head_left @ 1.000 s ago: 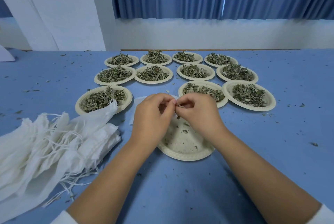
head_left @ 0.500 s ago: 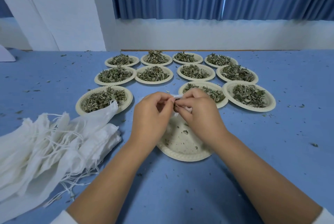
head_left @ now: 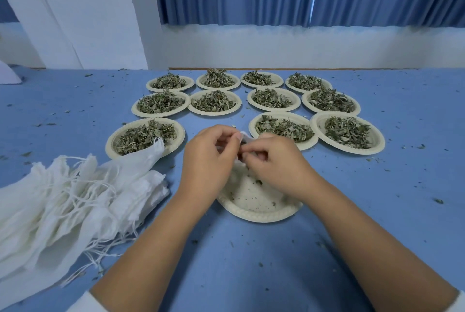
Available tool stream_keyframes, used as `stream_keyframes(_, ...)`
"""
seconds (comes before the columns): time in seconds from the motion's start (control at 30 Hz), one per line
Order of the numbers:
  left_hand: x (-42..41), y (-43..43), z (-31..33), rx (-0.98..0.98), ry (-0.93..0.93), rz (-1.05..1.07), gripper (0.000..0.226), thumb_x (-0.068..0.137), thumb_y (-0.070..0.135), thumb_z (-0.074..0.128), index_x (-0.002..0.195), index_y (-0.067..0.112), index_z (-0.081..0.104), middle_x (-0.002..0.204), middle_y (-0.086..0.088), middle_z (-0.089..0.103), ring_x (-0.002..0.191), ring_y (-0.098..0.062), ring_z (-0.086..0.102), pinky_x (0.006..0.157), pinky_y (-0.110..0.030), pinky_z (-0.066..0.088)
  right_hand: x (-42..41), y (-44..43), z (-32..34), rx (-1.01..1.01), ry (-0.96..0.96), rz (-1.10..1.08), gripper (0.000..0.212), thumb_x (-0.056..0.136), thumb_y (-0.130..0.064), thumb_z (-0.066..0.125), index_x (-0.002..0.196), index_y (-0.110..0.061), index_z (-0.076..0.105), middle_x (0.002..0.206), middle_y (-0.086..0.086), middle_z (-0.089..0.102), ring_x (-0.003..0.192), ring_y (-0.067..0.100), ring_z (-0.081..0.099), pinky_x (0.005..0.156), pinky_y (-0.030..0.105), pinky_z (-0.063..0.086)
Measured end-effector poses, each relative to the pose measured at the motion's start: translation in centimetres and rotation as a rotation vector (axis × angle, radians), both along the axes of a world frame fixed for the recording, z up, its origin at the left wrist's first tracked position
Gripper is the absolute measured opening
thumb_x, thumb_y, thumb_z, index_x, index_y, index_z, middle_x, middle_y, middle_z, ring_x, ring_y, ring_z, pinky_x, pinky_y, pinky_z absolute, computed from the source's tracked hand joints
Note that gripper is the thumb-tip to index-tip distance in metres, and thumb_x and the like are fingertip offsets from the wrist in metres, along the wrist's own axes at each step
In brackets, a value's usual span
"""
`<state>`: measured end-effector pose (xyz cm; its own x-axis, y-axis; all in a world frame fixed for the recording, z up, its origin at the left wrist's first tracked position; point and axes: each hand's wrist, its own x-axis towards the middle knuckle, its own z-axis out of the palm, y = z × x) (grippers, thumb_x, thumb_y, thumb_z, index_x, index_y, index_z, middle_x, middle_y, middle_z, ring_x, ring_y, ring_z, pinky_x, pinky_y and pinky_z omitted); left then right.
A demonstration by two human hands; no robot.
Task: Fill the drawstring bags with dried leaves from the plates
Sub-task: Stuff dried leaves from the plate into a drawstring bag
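Blue curtains are hanging behind a blue desk [head_left: 377, 211], where plates [head_left: 320, 127] of dried leaves [head_left: 347, 131] are standing in rows and spare bags [head_left: 75, 193] are lying at the left. The left hand [head_left: 208, 160] and right hand [head_left: 279, 163] are meeting over a nearly emptied plate [head_left: 251, 208], both pinching a drawstring bag [head_left: 245, 136]. This bag's filling is probably finishing; the next move is likely calling for drawing its cords closed.

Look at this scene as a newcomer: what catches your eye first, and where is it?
Eleven plates heaped with dried leaves stand in rows at the centre. In front, the left hand and right hand pinch a small white bag over a nearly empty plate. A pile of white drawstring bags lies at the left.
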<state>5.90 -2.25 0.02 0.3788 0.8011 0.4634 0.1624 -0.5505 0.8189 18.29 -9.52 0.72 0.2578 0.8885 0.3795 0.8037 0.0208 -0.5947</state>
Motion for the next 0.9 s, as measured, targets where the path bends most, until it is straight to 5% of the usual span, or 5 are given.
stream_keyframes(0.13, -0.3, 0.4, 0.2, -0.036, -0.036, 0.041, 0.010, 0.093, 0.019, 0.066, 0.085, 0.024, 0.071, 0.075, 0.019, 0.067, 0.072, 0.010, 0.060, 0.064, -0.004, 0.042, 1.8, -0.5, 0.8, 0.090, 0.262, -0.113, 0.027, 0.085, -0.007, 0.059, 0.082, -0.030, 0.072, 0.060, -0.004, 0.054, 0.049, 0.002, 0.042, 0.049, 0.012, 0.034)
stream_keyframes(0.23, -0.2, 0.4, 0.1, -0.037, -0.036, 0.046, 0.013, 0.092, 0.019, 0.066, 0.082, 0.027, 0.069, 0.074, 0.020, 0.066, 0.071, 0.010, 0.060, 0.065, -0.004, 0.042, 2.8, -1.0, 0.6, -0.255, -0.043, -0.093, 0.017, 0.084, -0.015, 0.063, 0.095, -0.026, 0.071, 0.084, -0.008, 0.058, 0.065, 0.000, 0.050, 0.060, 0.015, 0.038)
stream_keyframes(0.37, -0.1, 0.6, -0.1, -0.030, -0.012, 0.048, 0.011, 0.092, 0.019, 0.066, 0.084, 0.024, 0.070, 0.074, 0.018, 0.067, 0.070, 0.011, 0.059, 0.065, -0.003, 0.041, 2.3, -0.8, -0.3, -0.523, -0.310, -0.009, 0.028, 0.082, -0.030, 0.069, 0.090, -0.004, 0.063, 0.090, 0.007, 0.054, 0.088, 0.027, 0.056, 0.078, 0.037, 0.046)
stream_keyframes(0.67, -0.2, 0.6, -0.2, -0.017, -0.007, 0.057, 0.011, 0.092, 0.019, 0.067, 0.083, 0.024, 0.069, 0.072, 0.019, 0.066, 0.071, 0.011, 0.059, 0.065, -0.003, 0.042, 0.6, -0.7, -0.7, -0.360, -0.156, 0.025, 0.024, 0.088, -0.004, 0.055, 0.094, -0.015, 0.076, 0.090, -0.002, 0.070, 0.079, 0.011, 0.062, 0.078, 0.023, 0.050)
stream_keyframes(0.9, -0.1, 0.5, -0.1, -0.028, -0.016, 0.044, 0.009, 0.092, 0.018, 0.067, 0.085, 0.023, 0.071, 0.075, 0.018, 0.068, 0.073, 0.009, 0.061, 0.066, -0.003, 0.043, 0.7, -0.6, 0.4, 0.157, 0.370, -0.075, 0.022, 0.077, -0.003, 0.078, 0.072, -0.023, 0.068, 0.066, -0.013, 0.068, 0.062, 0.001, 0.063, 0.064, 0.011, 0.049)
